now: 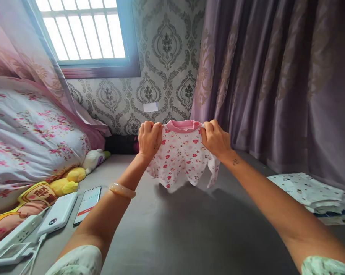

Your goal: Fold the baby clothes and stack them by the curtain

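I hold up a small white baby shirt [181, 156] printed with red and pink hearts, with a pink collar on top. My left hand [149, 138] is closed on its left shoulder and my right hand [216, 138] is closed on its right shoulder. The shirt hangs spread between them, its hem just above the grey bed surface [189, 225]. A pale bangle [122, 190] sits on my left wrist.
A floral quilt [31, 133] and plush toys [72, 177] lie at the left. A phone [88, 203], a white power bank [57, 216] and a power strip [12, 236] rest at the front left. Folded clothes [311, 193] are stacked at the right, below purple curtains [275, 76].
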Tool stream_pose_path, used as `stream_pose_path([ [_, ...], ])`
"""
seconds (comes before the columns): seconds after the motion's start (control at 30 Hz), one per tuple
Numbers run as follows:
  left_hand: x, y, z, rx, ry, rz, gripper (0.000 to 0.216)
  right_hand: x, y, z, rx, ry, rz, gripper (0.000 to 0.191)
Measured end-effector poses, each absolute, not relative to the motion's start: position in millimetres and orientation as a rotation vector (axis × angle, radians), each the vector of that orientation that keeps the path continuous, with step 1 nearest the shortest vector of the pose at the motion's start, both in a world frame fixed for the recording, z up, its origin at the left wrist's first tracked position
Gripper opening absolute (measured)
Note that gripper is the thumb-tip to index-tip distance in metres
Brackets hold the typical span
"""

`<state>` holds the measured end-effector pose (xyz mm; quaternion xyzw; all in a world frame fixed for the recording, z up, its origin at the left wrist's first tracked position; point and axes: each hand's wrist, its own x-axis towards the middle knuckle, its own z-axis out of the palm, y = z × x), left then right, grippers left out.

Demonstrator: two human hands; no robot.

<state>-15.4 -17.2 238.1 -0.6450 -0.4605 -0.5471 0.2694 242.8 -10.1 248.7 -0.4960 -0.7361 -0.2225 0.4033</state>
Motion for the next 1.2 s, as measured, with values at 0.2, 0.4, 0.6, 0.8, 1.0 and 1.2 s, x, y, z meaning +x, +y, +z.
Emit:
stream_pose_path([
  [0.2,-40,-73,256,-1.661,-1.099,-1.346,0.02,266,-65,267,-1.164,-1.988,-0.562,0.047],
  [0.4,-55,-142,292,-1.676,-0.995,-1.178,0.017,282,-114,311,-1.02,-2.139,-0.342,0.042],
  [0.6,-64,-117,271,-2.278,-1.242,-0.963,0.024,275,-76,290,-1.131,-2.452,0.251,0.036],
  [0.8,-64,-34,134,-2.599,-1.651,-0.675,0.027,256,-14,176,-1.392,-2.698,0.317,0.033],
  [1.0,-53,-4,38,-2.47,-1.751,-0.395,0.033,242,13,79,-1.585,-2.761,-0.118,0.034],
  [1.2,-59,14,14,-2.393,-1.7,-0.25,0.036,240,35,49,-1.534,-2.802,-0.298,0.039],
])
